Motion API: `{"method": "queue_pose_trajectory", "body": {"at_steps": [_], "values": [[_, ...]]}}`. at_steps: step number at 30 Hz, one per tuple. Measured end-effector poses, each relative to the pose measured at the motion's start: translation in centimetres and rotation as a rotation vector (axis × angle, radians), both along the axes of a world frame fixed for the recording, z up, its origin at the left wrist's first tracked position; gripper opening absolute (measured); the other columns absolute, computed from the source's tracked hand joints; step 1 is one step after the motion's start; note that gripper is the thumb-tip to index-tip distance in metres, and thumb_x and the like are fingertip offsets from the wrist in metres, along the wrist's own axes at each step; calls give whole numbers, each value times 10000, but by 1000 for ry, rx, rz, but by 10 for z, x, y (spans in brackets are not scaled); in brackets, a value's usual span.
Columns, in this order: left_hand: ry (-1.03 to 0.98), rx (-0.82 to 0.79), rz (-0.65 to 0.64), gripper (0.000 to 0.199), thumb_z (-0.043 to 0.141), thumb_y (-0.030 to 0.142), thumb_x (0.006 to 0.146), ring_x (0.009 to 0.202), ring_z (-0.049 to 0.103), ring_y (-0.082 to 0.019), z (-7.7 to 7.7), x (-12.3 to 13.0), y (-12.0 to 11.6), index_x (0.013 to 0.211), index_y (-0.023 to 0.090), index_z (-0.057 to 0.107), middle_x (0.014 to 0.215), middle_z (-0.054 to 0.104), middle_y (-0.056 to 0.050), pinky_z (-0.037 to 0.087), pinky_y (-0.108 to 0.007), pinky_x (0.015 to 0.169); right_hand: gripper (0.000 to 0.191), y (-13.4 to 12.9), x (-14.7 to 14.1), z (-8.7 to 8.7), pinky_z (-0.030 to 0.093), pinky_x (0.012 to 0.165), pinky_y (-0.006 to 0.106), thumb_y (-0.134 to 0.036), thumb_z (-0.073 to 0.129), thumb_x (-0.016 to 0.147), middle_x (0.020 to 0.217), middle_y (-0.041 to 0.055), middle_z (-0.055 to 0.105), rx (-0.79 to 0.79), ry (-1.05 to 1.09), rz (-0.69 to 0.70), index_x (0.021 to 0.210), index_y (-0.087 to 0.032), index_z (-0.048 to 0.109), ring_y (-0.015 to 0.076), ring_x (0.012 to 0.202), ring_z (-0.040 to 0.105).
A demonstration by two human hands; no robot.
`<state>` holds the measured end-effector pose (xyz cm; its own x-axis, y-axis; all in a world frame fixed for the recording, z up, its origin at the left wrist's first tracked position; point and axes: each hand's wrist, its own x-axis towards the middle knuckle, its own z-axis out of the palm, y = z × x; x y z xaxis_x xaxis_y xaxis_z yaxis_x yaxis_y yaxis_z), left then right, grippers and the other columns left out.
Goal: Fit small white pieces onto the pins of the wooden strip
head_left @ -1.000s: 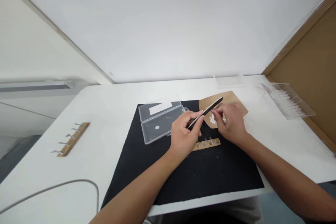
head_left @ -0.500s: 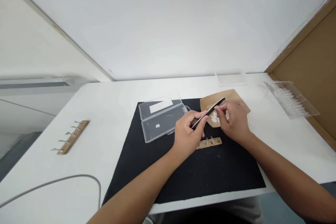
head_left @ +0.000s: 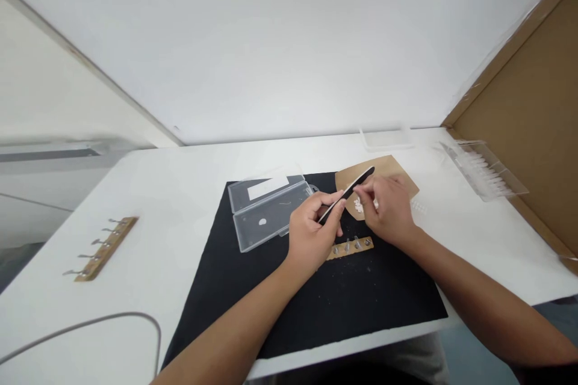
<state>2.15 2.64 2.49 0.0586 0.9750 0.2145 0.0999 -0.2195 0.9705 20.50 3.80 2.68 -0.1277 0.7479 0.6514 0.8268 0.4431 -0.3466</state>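
Observation:
My left hand is closed round a nail file, dark on its face with a pale edge, which slants up to the right above the black mat. Beside its upper half, my right hand is pinched, with fingertips touching or almost touching the file. Whatever lies in that pinch is too small to make out. Small white pieces lie on brown paper, partly hidden behind my right hand. Below the hands, a tan strip carries several clear nail-tip-like pieces.
An open clear plastic case lies on the black mat. On the white table, a wooden strip with metal stands is at left, a cable in front. A tray of clear tips sits at right by a cardboard panel.
The whole view has shifted, so the table and hands appear slightly further left. My left hand still grips the file, and my right fingertips remain beside it.

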Motion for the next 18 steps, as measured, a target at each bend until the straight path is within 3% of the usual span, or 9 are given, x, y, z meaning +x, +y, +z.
{"method": "queue_pose_trajectory", "body": {"at_steps": [3, 6, 11, 13, 15, 18], "values": [[-3, -16, -12, 215, 719, 339, 951, 460, 605, -90, -1, 0, 1, 1065, 165, 774, 606, 634, 38, 527, -224, 544, 272, 0, 1, 1, 324, 759, 380, -313, 533, 1068, 663, -27, 627, -2, -9, -29, 814, -224, 505, 159, 592, 545], [-42, -36, -20, 245, 746, 327, 913, 486, 618, -75, 1, 0, 0, 1098, 169, 717, 825, 724, -5, 533, -213, 500, 247, -4, 0, 3, 337, 761, 380, -297, 557, 1059, 692, -27, 654, -5, 20, -8, 825, -225, 524, 163, 617, 587], [-89, -44, 93, 510, 801, 300, 832, 590, 671, -113, 2, -5, 7, 1214, 223, 473, 968, 709, -5, 536, -213, 466, 208, -6, 4, 3, 384, 844, 409, -350, 606, 1054, 759, -36, 728, -6, 179, -94, 879, -237, 604, 170, 674, 669], [-10, -2, 193, 496, 788, 288, 842, 668, 700, -132, -1, -14, 16, 1192, 229, 442, 1009, 707, -20, 571, -245, 556, 223, -5, 7, 2, 392, 849, 416, -380, 622, 1049, 763, -32, 746, -25, 193, -85, 875, -240, 620, 187, 703, 694], [169, 95, 337, 460, 770, 255, 851, 830, 726, -177, -3, -27, 27, 1191, 217, 463, 998, 710, -33, 600, -326, 770, 227, -5, 9, 0, 396, 845, 417, -395, 637, 1044, 773, -25, 764, -33, 189, -44, 875, -243, 626, 201, 733, 715], [499, 228, 436, 351, 726, 260, 878, 1018, 691, -277, -4, -44, 39, 1161, 199, 528, 1042, 716, -87, 541, -463, 922, 224, -7, 9, -1, 397, 829, 409, -390, 667, 1033, 780, -22, 775, 26, 159, 5, 871, -245, 616, 204, 747, 729]]}}
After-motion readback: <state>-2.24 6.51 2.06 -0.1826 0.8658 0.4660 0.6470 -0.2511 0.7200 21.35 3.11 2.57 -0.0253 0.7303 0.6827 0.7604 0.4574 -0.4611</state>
